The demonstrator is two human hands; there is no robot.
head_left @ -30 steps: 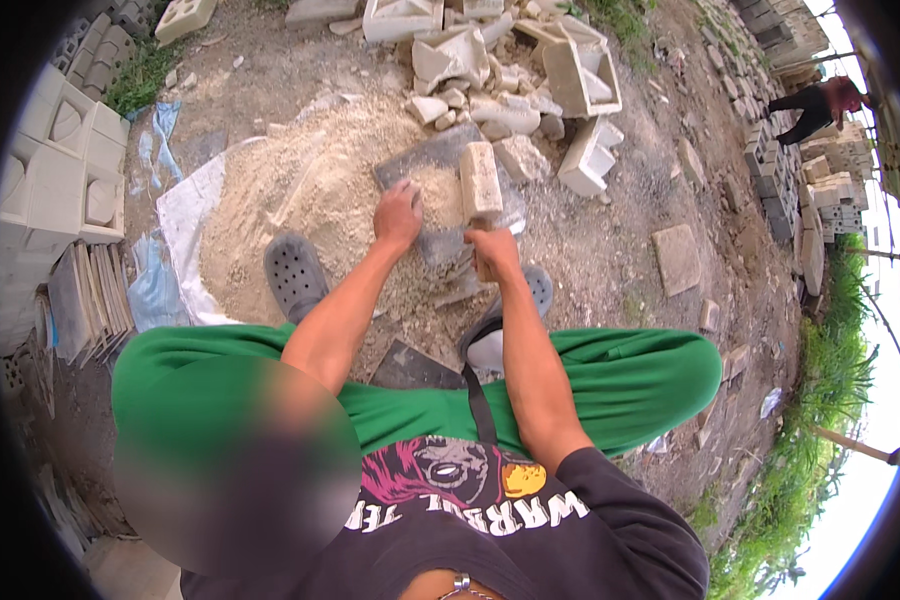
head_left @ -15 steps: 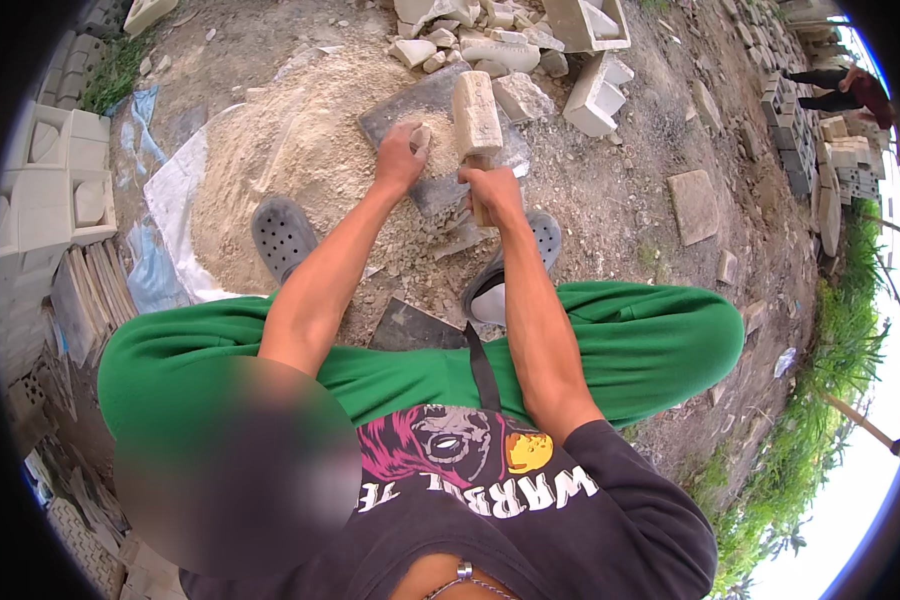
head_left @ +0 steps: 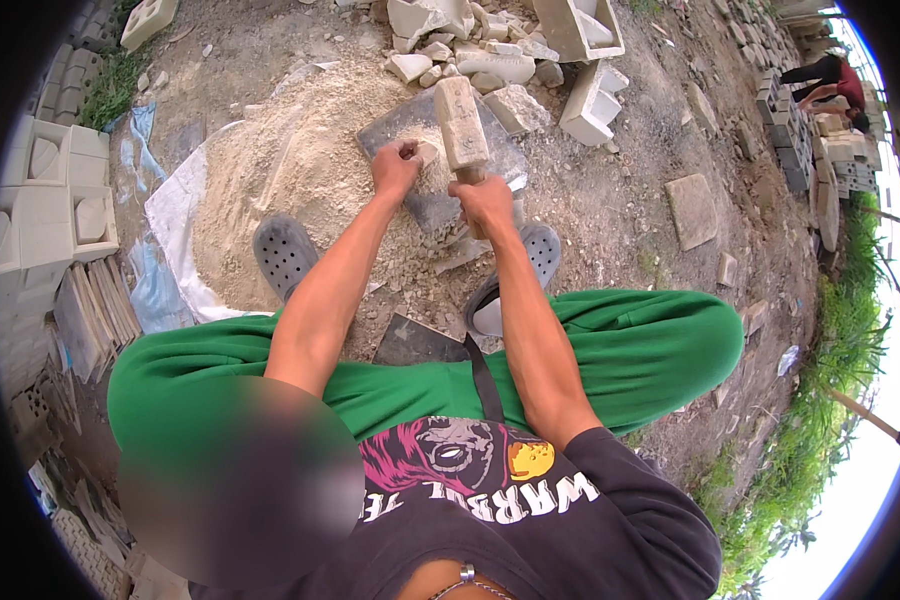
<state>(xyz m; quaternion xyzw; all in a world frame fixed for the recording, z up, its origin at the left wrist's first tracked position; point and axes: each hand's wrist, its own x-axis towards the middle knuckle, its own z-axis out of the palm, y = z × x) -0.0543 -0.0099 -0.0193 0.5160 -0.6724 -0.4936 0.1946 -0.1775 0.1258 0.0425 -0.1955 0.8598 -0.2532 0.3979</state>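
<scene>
My right hand point(head_left: 484, 204) is wrapped round the handle of a wooden mallet point(head_left: 460, 122), whose pale, dusty, block-shaped head is raised over a dark slab point(head_left: 503, 150). In my left hand point(head_left: 396, 167) a small piece of pale stone point(head_left: 426, 153) is pinched, just above crushed crumbs on the slab. Left of the slab spreads a heap of pale crushed grit point(head_left: 270, 180), partly on a white sheet point(head_left: 175, 215). My feet in grey clogs stand on both sides of the near edge.
Broken pale block pieces point(head_left: 497, 62) lie beyond the slab, beside hollow blocks point(head_left: 592, 105). A flat stone point(head_left: 691, 211) rests on the ground to the right. Pale blocks point(head_left: 40, 200) and upright boards point(head_left: 100, 305) stand at the left. Another person point(head_left: 840, 85) bends over stacked blocks at far right.
The mallet head has shifted slightly left and tilted. My left hand has turned a little with the stone piece. The other person has bent and moved their arms.
</scene>
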